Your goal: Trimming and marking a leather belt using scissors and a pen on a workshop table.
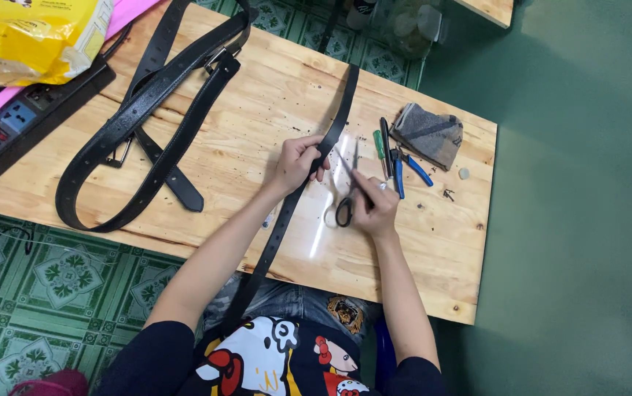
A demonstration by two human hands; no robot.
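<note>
Seen from above the wooden table [272, 95], the person wears a dark navy top with short sleeves that end above the elbows, nearest the table's front edge. Both forearms are bare. A small ring shows on a finger of the right hand [375, 209]; the left hand [298, 163] shows no jewellery. Below the table's front edge, a cartoon print in white, red and yellow covers the lap, with blue denim beside it
</note>
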